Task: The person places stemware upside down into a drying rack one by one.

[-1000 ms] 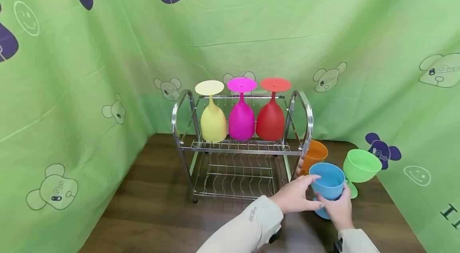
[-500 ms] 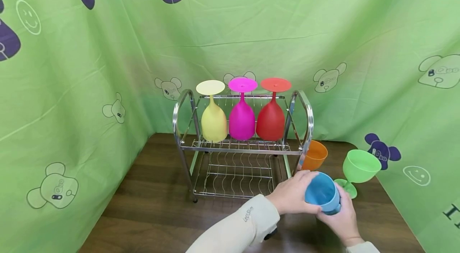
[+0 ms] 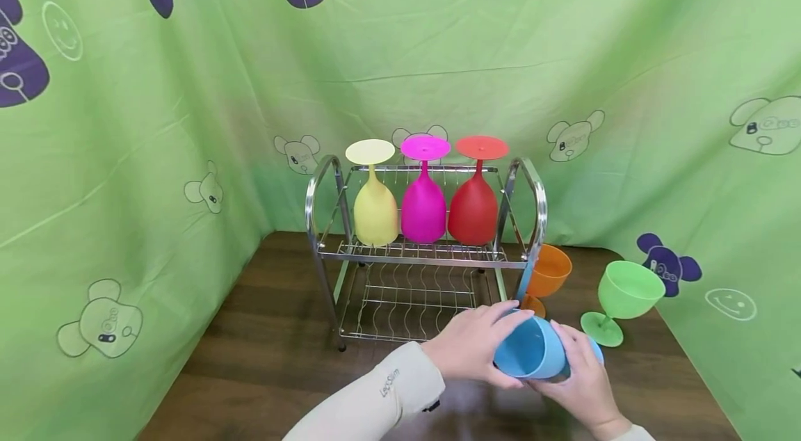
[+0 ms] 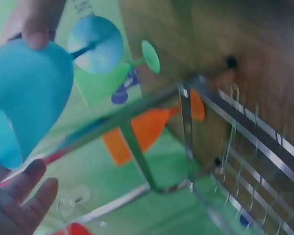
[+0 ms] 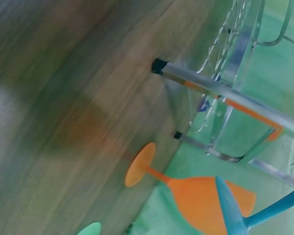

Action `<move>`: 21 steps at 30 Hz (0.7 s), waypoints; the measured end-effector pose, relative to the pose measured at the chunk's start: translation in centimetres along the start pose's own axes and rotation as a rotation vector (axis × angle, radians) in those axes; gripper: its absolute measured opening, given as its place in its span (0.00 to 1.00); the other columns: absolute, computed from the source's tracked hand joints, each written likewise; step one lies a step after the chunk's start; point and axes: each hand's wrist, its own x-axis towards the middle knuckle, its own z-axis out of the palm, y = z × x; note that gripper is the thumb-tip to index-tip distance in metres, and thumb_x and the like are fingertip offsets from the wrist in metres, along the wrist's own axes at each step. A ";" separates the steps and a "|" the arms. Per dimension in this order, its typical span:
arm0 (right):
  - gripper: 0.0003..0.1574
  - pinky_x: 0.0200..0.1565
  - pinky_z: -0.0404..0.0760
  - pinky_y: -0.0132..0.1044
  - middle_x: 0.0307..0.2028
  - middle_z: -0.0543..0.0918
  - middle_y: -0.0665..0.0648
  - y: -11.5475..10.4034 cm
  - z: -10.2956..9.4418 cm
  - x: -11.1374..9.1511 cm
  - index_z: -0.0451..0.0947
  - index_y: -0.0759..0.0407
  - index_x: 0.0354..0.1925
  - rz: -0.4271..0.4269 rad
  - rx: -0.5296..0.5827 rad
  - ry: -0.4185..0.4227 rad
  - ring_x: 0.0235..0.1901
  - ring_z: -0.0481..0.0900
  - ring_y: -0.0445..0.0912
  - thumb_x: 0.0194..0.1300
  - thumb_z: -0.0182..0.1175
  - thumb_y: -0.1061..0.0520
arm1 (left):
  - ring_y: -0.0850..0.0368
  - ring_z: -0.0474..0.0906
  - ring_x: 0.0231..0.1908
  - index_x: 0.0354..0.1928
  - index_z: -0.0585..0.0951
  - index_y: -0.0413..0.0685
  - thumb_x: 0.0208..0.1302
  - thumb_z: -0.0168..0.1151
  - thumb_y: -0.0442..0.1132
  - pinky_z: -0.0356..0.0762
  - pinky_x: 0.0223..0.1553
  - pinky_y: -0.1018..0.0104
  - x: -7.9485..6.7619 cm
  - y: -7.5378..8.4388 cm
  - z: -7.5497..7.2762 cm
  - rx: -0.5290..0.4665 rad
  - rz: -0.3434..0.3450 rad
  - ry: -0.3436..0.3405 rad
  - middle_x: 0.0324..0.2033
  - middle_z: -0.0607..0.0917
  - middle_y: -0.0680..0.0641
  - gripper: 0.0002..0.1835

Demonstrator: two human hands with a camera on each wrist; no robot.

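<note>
A blue plastic goblet (image 3: 528, 350) is tilted onto its side in front of the rack's right end, its mouth turned left and its foot to the right. My left hand (image 3: 472, 343) holds the bowl at the rim, thumb below and fingers above. From the other side my right hand (image 3: 582, 382) grips the goblet near the bowl's lower end and stem. The left wrist view shows the blue bowl (image 4: 34, 93) with left-hand fingers (image 4: 29, 181) at its rim. In the right wrist view only the goblet's foot (image 5: 229, 208) and stem show; the right hand is mostly hidden.
A two-tier metal rack (image 3: 419, 262) carries upside-down yellow (image 3: 375, 215), magenta (image 3: 423, 211) and red (image 3: 473, 215) goblets on top. Upright orange (image 3: 549, 273) and green (image 3: 628, 295) goblets stand right of it on the wooden table (image 3: 250, 357). Green printed cloth (image 3: 375, 30) surrounds the table.
Both hands have raised the blue goblet and moved it left, tipping it from upright onto its side with its mouth leftward. The goblets on the rack have stayed put.
</note>
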 end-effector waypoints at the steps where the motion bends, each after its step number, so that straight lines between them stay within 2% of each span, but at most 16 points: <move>1: 0.61 0.55 0.54 0.17 0.42 0.73 0.71 0.0 0.1 0.1 0.71 0.76 0.50 -0.020 -0.003 -0.001 0.54 0.59 0.29 0.50 0.53 0.20 | 0.58 0.76 0.51 0.69 0.64 0.55 0.45 0.69 0.67 0.72 0.49 0.73 -0.2 -0.2 -0.2 0.063 0.044 0.018 0.64 0.70 0.47 0.50; 5: 0.59 0.53 0.57 0.19 0.41 0.76 0.68 -0.5 0.9 0.2 0.74 0.73 0.50 -0.069 -0.010 -0.004 0.51 0.64 0.33 0.51 0.53 0.20 | 0.56 0.75 0.52 0.66 0.69 0.57 0.43 0.66 0.69 0.72 0.51 0.70 -1.0 -1.2 -1.1 0.221 0.202 0.064 0.63 0.71 0.47 0.48; 8: 0.56 0.52 0.61 0.22 0.41 0.77 0.67 -1.4 2.1 0.6 0.75 0.72 0.49 -0.110 -0.005 0.016 0.46 0.69 0.40 0.52 0.54 0.21 | 0.56 0.74 0.52 0.65 0.70 0.58 0.45 0.65 0.68 0.72 0.52 0.68 -2.0 -2.0 -2.0 0.246 0.260 0.039 0.63 0.71 0.47 0.45; 12: 0.51 0.52 0.65 0.24 0.40 0.78 0.66 -2.8 4.0 1.7 0.77 0.71 0.47 -0.180 0.028 0.064 0.39 0.74 0.51 0.54 0.56 0.24 | 0.55 0.75 0.51 0.64 0.71 0.58 0.45 0.69 0.64 0.73 0.51 0.67 -3.6 -3.4 -3.1 0.207 0.263 0.043 0.62 0.72 0.46 0.42; 16: 0.48 0.47 0.72 0.31 0.40 0.79 0.65 -4.1 5.1 2.8 0.78 0.68 0.46 -0.208 0.026 0.080 0.35 0.76 0.54 0.56 0.56 0.25 | 0.55 0.76 0.51 0.63 0.72 0.57 0.44 0.71 0.63 0.73 0.51 0.66 -4.9 -4.5 -4.1 0.192 0.263 0.085 0.60 0.73 0.46 0.42; 21: 0.47 0.38 0.78 0.40 0.41 0.78 0.62 -5.4 5.7 3.7 0.79 0.64 0.49 -0.184 0.008 0.002 0.33 0.78 0.55 0.54 0.55 0.24 | 0.53 0.75 0.52 0.60 0.74 0.56 0.41 0.73 0.60 0.73 0.52 0.65 -6.4 -5.3 -4.6 0.171 0.252 0.127 0.58 0.74 0.43 0.41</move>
